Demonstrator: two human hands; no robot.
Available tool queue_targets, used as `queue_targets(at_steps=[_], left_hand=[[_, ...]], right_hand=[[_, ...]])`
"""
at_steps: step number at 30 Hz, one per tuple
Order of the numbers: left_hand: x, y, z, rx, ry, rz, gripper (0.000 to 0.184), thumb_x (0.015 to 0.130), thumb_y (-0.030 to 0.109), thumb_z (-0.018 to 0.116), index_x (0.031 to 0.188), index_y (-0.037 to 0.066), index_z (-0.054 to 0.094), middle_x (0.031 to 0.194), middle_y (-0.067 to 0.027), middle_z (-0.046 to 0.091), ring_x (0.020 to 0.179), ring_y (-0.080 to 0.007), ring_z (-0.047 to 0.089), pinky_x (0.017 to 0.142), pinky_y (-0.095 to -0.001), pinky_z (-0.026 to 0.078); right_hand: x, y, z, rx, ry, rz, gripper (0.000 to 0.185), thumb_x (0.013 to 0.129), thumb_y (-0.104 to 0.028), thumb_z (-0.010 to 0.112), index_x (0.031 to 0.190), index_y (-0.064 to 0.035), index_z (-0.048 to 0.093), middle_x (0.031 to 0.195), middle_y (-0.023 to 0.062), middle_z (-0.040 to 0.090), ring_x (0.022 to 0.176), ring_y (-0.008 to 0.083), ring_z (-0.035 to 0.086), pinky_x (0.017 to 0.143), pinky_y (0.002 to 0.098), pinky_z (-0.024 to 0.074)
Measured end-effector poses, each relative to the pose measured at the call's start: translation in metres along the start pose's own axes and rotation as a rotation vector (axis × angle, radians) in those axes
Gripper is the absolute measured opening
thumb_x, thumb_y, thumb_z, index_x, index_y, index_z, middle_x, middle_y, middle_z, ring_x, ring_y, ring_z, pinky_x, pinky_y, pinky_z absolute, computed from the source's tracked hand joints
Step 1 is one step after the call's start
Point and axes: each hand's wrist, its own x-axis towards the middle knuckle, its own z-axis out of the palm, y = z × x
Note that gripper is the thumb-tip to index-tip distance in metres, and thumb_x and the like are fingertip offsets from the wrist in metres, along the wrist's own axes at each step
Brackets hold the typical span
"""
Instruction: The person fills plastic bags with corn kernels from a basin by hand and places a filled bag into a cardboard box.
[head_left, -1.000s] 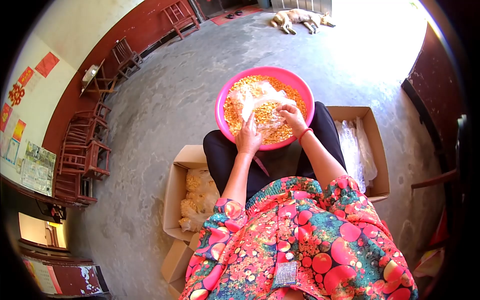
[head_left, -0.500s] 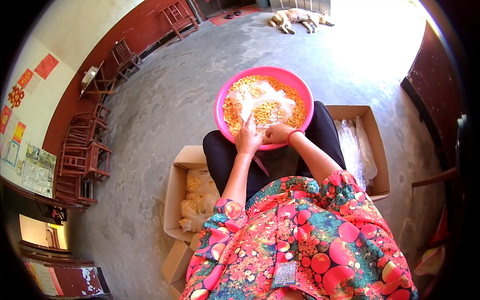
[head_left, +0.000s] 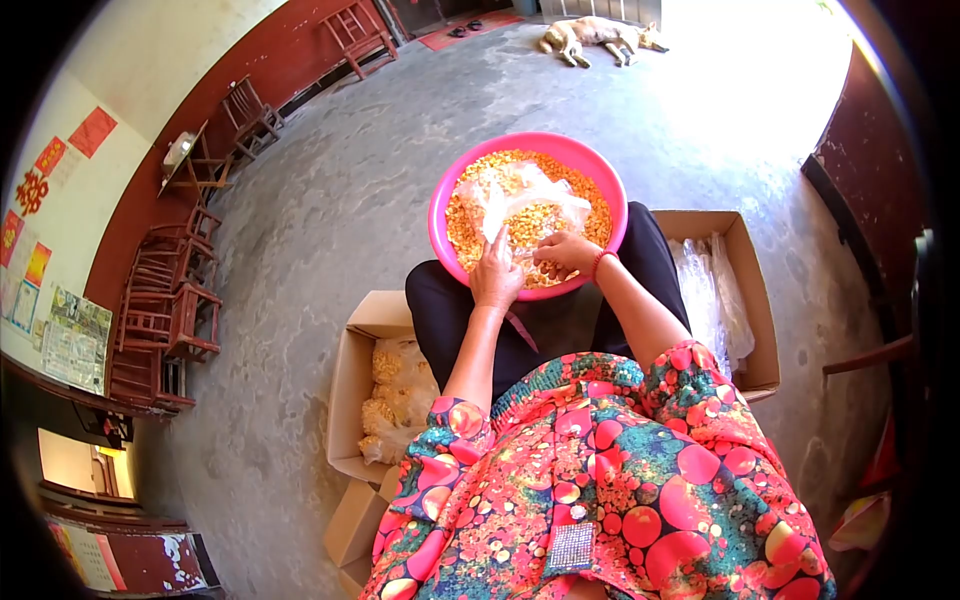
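Left hand [head_left: 497, 275] has its grip clamped on the clear bag [head_left: 546, 208], which lies over yellow kernels [head_left: 466, 228] inside the pink basin [head_left: 438, 240]; right hand [head_left: 568, 253] curls low, its grip hard to tell. Steady holding, gentle touch spares the bag.

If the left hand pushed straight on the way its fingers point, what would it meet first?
Most likely the crumpled clear plastic in the pink basin, which lies just ahead of the left hand; from this one view, whether they touch is unclear.

basin [head_left: 575, 152] underside hidden, poster [head_left: 78, 337] unreadable
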Motion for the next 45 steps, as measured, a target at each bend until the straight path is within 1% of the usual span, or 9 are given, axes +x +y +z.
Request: queue_targets(at_steps=[11, 13, 15, 17, 22, 26, 27, 36, 45], left_hand=[[-0.001, 0.000, 0.000, -0.013, 0.002, -0.001, 0.061, 0.065, 0.009, 0.056, 0.124, 0.017, 0.044, 0.114, -0.0133, 0.053, 0.092, -0.0327, 0.057, 0.077, -0.0410, 0.047], [-0.001, 0.001, -0.001, -0.014, 0.001, -0.005, 0.061, 0.065, 0.009, 0.056, 0.124, 0.018, 0.044, 0.114, -0.0133, 0.053, 0.092, -0.0327, 0.057, 0.077, -0.0410, 0.047], [-0.002, 0.002, -0.002, -0.015, -0.001, -0.008, 0.061, 0.066, 0.009, 0.056, 0.124, 0.018, 0.044, 0.114, -0.0132, 0.053, 0.092, -0.0327, 0.057, 0.076, -0.0411, 0.047], [-0.001, 0.002, -0.002, -0.004, -0.003, -0.016, 0.060, 0.066, 0.009, 0.056, 0.124, 0.018, 0.044, 0.113, -0.0133, 0.053, 0.092, -0.0327, 0.057, 0.076, -0.0411, 0.047], [-0.001, 0.000, 0.000, -0.013, 0.003, -0.001, 0.060, 0.066, 0.010, 0.056, 0.124, 0.018, 0.044, 0.113, -0.0142, 0.053, 0.091, -0.0332, 0.057, 0.075, -0.0416, 0.047], [0.000, 0.000, 0.000, 0.012, -0.009, -0.011, 0.059, 0.067, 0.012, 0.057, 0.124, 0.017, 0.044, 0.113, -0.0147, 0.053, 0.091, -0.0336, 0.057, 0.076, -0.0419, 0.047], [0.000, -0.001, 0.000, 0.013, -0.007, -0.011, 0.059, 0.067, 0.012, 0.057, 0.124, 0.017, 0.044, 0.113, -0.0147, 0.053, 0.091, -0.0336, 0.057, 0.076, -0.0419, 0.047], [-0.001, 0.001, -0.001, 0.010, -0.007, -0.004, 0.058, 0.068, 0.013, 0.058, 0.124, 0.016, 0.044, 0.113, -0.0143, 0.053, 0.092, -0.0338, 0.056, 0.076, -0.0419, 0.047], [-0.001, -0.001, 0.001, 0.006, 0.013, 0.018, 0.056, 0.069, 0.013, 0.060, 0.123, 0.017, 0.046, 0.109, -0.0141, 0.055, 0.091, -0.0339, 0.057, 0.075, -0.0418, 0.047]], right_hand=[[0.015, 0.021, -0.006, 0.316, -0.093, -0.076, 0.017, 0.080, -0.013, 0.059, 0.091, -0.0008, 0.061, 0.076, 0.0056, 0.059, 0.069, 0.0140, 0.058, 0.061, 0.0270, 0.0509], [0.013, 0.021, -0.007, 0.692, 0.229, -0.423, 0.023, 0.080, -0.013, 0.057, 0.101, -0.0030, 0.059, 0.092, 0.0041, 0.058, 0.085, 0.0138, 0.055, 0.073, 0.0267, 0.0461], [0.003, 0.018, -0.007, 0.757, 0.257, -0.486, 0.031, 0.080, -0.012, 0.056, 0.110, -0.0048, 0.055, 0.105, 0.0027, 0.054, 0.096, 0.0123, 0.049, 0.081, 0.0255, 0.0401], [0.004, 0.020, -0.008, 0.583, 0.327, -0.569, 0.038, 0.079, -0.012, 0.057, 0.116, -0.0055, 0.051, 0.110, 0.0026, 0.051, 0.098, 0.0121, 0.046, 0.082, 0.0257, 0.0385], [0.014, 0.021, 0.003, 0.064, 0.455, -0.436, 0.014, 0.074, -0.012, 0.053, 0.073, -0.0014, 0.063, 0.061, 0.0023, 0.057, 0.059, 0.0079, 0.053, 0.056, 0.0236, 0.0440], [0.016, 0.024, 0.014, -0.729, 0.395, -0.333, 0.022, 0.066, -0.025, 0.055, 0.074, -0.0085, 0.066, 0.073, 0.0176, 0.061, 0.070, 0.0316, 0.061, 0.067, 0.0404, 0.0481], [0.016, 0.024, 0.019, -0.831, 0.377, -0.253, 0.023, 0.066, -0.025, 0.054, 0.075, -0.0072, 0.066, 0.075, 0.0176, 0.062, 0.073, 0.0315, 0.061, 0.070, 0.0401, 0.0486], [0.012, 0.008, 0.021, -0.958, 0.113, -0.043, 0.037, 0.068, -0.040, 0.060, 0.086, -0.0076, 0.067, 0.083, 0.0163, 0.064, 0.082, 0.0293, 0.061, 0.075, 0.0387, 0.0471], [0.023, 0.016, 0.010, -0.838, -0.092, -0.288, 0.035, 0.071, -0.040, 0.058, 0.082, -0.0075, 0.066, 0.079, 0.0121, 0.065, 0.075, 0.0256, 0.060, 0.072, 0.0372, 0.0452]])
